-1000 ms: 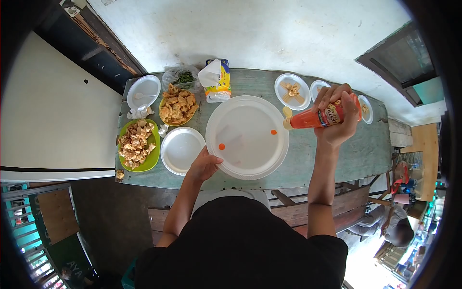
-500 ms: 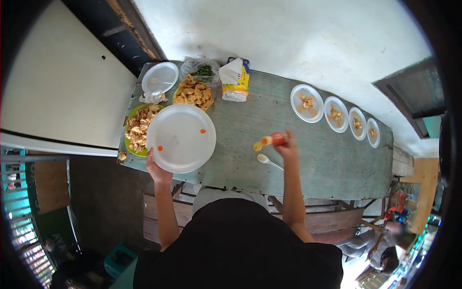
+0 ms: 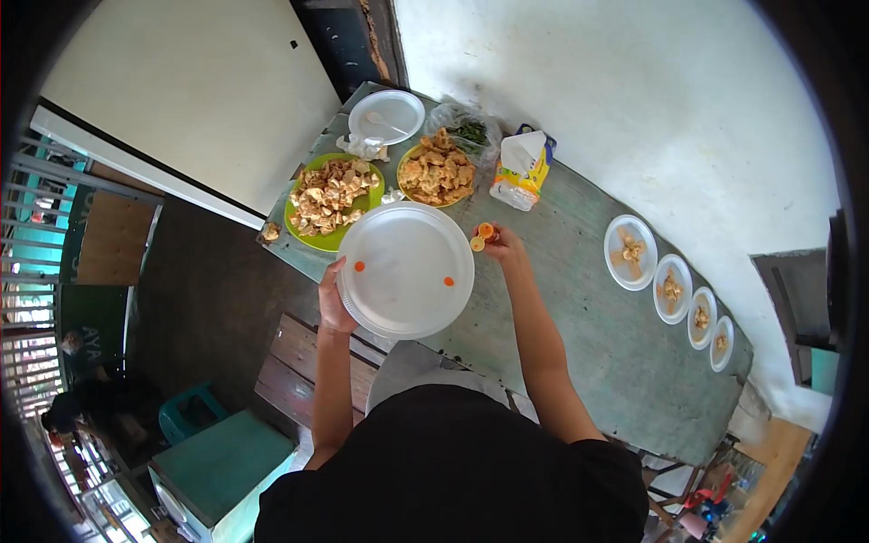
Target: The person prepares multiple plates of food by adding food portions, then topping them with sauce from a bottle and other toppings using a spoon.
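My left hand (image 3: pixel 335 299) grips the left rim of a white plate (image 3: pixel 405 270), its fingers partly hidden beneath. Two orange-red sauce spots lie on the plate, one left and one right. My right hand (image 3: pixel 507 246) is closed around a small sauce bottle (image 3: pixel 486 233) with its yellow cap flipped open, beside the plate's upper right rim. Behind the plate are a green plate of cut pieces (image 3: pixel 317 232) and a plate of golden fried food (image 3: pixel 436 172).
A white plate with a spoon (image 3: pixel 386 104), a plastic bag of greens (image 3: pixel 468 133) and a tissue pack (image 3: pixel 522 170) stand along the back. Several plates with small food portions (image 3: pixel 630 281) line the right edge. A green stool (image 3: pixel 191 412) is at lower left.
The bottle has moved left, close to the plate, in my right hand. The view has turned, so the table appears slanted. The spoon near my right hand is no longer visible.
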`<state>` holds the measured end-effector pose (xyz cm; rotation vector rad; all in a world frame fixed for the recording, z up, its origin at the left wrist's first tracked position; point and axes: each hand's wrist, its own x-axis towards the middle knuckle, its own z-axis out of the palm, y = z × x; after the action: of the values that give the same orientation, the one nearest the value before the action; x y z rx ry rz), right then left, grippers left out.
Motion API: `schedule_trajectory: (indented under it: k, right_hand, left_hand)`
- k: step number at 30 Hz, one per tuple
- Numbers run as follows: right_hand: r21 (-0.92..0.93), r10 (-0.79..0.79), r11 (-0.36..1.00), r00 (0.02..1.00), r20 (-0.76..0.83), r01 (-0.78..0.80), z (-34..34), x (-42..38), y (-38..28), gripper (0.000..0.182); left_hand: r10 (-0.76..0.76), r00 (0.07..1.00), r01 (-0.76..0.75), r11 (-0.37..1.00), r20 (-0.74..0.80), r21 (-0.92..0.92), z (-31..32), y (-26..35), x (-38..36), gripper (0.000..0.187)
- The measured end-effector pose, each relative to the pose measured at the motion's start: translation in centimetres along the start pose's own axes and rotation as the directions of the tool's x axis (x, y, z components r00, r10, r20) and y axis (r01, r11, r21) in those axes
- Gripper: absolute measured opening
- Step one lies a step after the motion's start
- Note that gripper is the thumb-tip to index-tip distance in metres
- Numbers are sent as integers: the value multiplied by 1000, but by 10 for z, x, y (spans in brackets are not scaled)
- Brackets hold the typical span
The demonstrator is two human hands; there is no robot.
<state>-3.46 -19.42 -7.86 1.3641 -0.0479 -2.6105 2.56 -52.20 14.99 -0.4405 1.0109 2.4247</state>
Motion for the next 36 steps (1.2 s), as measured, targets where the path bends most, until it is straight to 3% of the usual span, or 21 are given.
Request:
schedule_trajectory:
  k: [2,9,11,15,17,18,20,21,22,23,24,25,26,27,29,32,36]
  right_hand:
    - [5,-32,999,995,-96,33,20,-24,14,17]
    - [236,72,970,995,-68,-54,16,-21,12,14]
    - [205,75,976,997,-14,-71,9,-14,9,33]
    - [178,-39,983,998,-40,45,11,-52,19,43]
    - [270,105,959,994,-39,-91,6,-72,14,52]
    - [280,95,957,995,-35,-82,-1,-79,12,52]
    - [-98,-98,991,988,-118,87,-27,-93,8,53]
    - [-83,-108,992,987,-118,98,-43,-103,5,53]
    - [-368,-257,902,966,-37,226,-64,-116,3,52]
    - [-610,-374,715,924,77,340,-84,-128,2,52]
    - [-598,-390,720,918,70,352,-101,-141,4,52]
    - [-866,-603,215,759,245,451,-118,-152,6,49]
    - [-871,-651,-354,579,491,341,-133,-162,8,47]
    - [-876,-665,-347,571,481,335,-146,-175,16,47]
    - [-657,-591,-752,401,700,38,-154,-208,39,47]
    - [-570,-558,-817,368,743,-88,-177,-218,59,38]
    - [-542,-550,-830,361,753,-132,-210,-201,64,30]
  left_hand:
    - [5,1000,-5,1000,8,11,3,-4,-2,58]
    - [6,1000,-6,1000,-1,23,5,-14,-6,56]
    - [-4,1000,3,999,12,37,5,-17,-3,58]
    - [-12,1000,11,997,4,75,11,-22,-2,60]
    - [-20,999,18,998,26,68,15,-23,-1,60]
    - [-29,999,27,997,36,74,19,-24,-1,60]
    - [-18,999,15,998,51,53,27,-24,-3,60]
    - [-32,998,28,998,62,61,29,-24,-3,60]
    - [-25,998,20,996,58,82,30,-23,-2,60]
    - [-20,998,14,995,55,102,31,-24,-1,60]
    - [-38,997,31,994,69,109,30,-25,0,60]
    - [-34,998,28,994,60,108,30,-26,2,60]
    - [-28,998,23,994,51,106,29,-28,5,59]
    - [-41,997,34,993,58,110,24,-29,9,58]
    - [-50,997,43,991,55,131,26,-32,12,58]
    - [-81,994,69,986,76,152,39,-39,14,58]
    - [-142,982,119,977,126,176,53,-53,20,56]
